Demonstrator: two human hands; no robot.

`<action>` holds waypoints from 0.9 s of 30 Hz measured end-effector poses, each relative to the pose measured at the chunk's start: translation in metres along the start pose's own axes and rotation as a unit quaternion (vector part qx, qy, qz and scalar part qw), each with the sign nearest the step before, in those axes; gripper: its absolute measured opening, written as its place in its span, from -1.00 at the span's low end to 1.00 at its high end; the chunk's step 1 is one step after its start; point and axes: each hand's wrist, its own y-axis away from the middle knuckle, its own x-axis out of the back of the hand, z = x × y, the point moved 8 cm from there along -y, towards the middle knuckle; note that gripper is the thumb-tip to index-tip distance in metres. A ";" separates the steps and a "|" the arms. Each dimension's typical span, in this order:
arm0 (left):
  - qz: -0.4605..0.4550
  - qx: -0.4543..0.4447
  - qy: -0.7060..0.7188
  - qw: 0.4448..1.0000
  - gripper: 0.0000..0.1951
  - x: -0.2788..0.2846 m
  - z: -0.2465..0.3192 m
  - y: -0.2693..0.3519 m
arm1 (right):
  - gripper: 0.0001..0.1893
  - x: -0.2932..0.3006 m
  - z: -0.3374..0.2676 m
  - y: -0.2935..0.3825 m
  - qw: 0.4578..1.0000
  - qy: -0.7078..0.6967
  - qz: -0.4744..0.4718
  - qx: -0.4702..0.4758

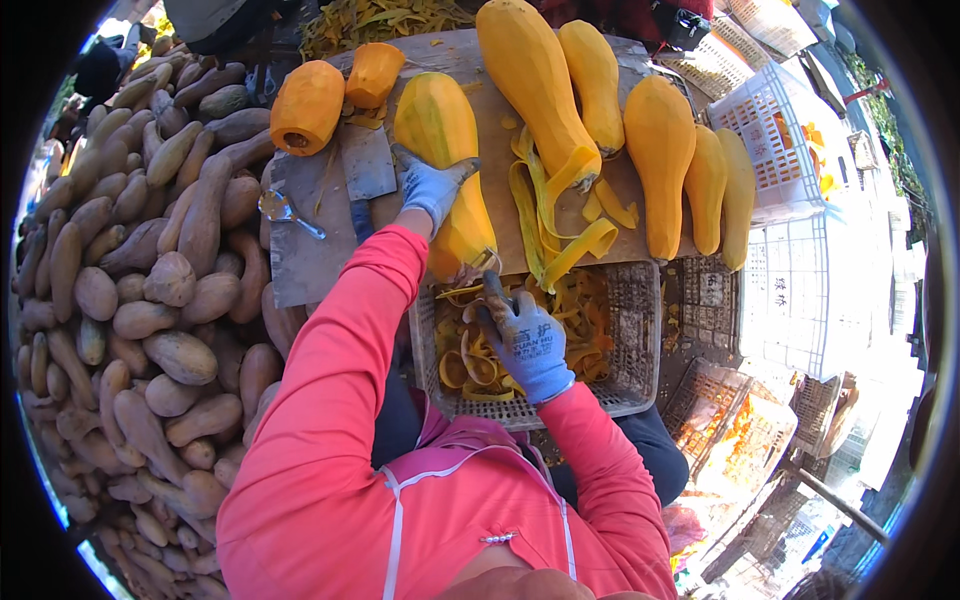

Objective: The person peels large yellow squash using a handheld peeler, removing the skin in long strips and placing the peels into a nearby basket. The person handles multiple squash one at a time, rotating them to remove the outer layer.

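Note:
My left hand (433, 187), in a blue-grey work glove, rests on a partly peeled squash (450, 142) lying lengthwise on the board (307, 262). My right hand (525, 337), in the same kind of glove, holds a peeler (487, 259) at the squash's near end, above a plastic crate (651, 337) of peelings (480, 360). The peeler's handle is mostly hidden by the fingers. Long peel strips (540, 217) hang from the board beside a large peeled squash (536, 82). Left of my left hand lies a cleaver (369, 165).
Unpeeled squashes (180, 356) are heaped at the left. Several peeled squashes (660, 150) lie on the board's right. Two cut orange pieces (307, 105) and a metal spoon (289, 211) are at its left. White plastic crates (784, 292) stand at the right.

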 end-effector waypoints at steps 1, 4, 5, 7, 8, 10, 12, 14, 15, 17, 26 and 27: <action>0.018 -0.017 -0.002 1.000 0.50 0.000 -0.006 -0.009 | -0.51 0.007 -0.012 -0.016 0.998 0.012 0.038 0.046; 0.060 -0.049 -0.028 0.997 0.43 0.002 -0.016 -0.020 | -0.51 0.003 -0.009 -0.035 0.996 0.010 0.071 0.057; 0.066 -0.051 -0.045 0.995 0.40 -0.001 -0.015 -0.014 | -0.47 -0.008 0.009 -0.020 0.998 0.004 0.030 0.059; 0.059 -0.057 -0.014 0.997 0.35 0.000 -0.009 -0.012 | -0.42 -0.017 0.030 0.008 1.000 -0.004 -0.020 0.020; 0.041 -0.060 0.029 0.997 0.32 0.003 -0.014 -0.015 | -0.40 -0.021 0.045 0.016 0.998 -0.026 -0.053 -0.027; 0.029 -0.047 0.073 0.996 0.27 0.003 -0.010 -0.009 | -0.36 -0.024 0.067 0.029 0.982 -0.071 -0.112 -0.133; 0.046 -0.062 0.048 0.996 0.28 0.005 -0.013 -0.013 | -0.39 -0.013 0.063 0.010 0.967 -0.221 -0.004 -0.129; 0.036 -0.059 0.046 0.997 0.36 0.002 -0.013 -0.015 | -0.42 0.020 0.043 -0.026 0.880 -0.432 0.003 -0.198; 0.037 -0.057 0.049 0.997 0.38 -0.003 -0.012 -0.017 | -0.43 0.001 0.042 -0.028 0.868 -0.453 0.013 -0.203; 0.047 -0.047 0.047 0.997 0.42 -0.005 -0.024 -0.028 | -0.44 -0.058 0.039 -0.022 0.865 -0.456 -0.005 -0.208; 0.044 -0.070 0.062 0.995 0.38 -0.004 -0.031 -0.036 | -0.42 -0.066 0.048 0.001 0.818 -0.535 0.060 -0.203; 0.022 -0.076 0.079 0.994 0.36 -0.007 -0.030 -0.031 | -0.42 -0.071 0.050 -0.008 0.844 -0.502 0.036 -0.186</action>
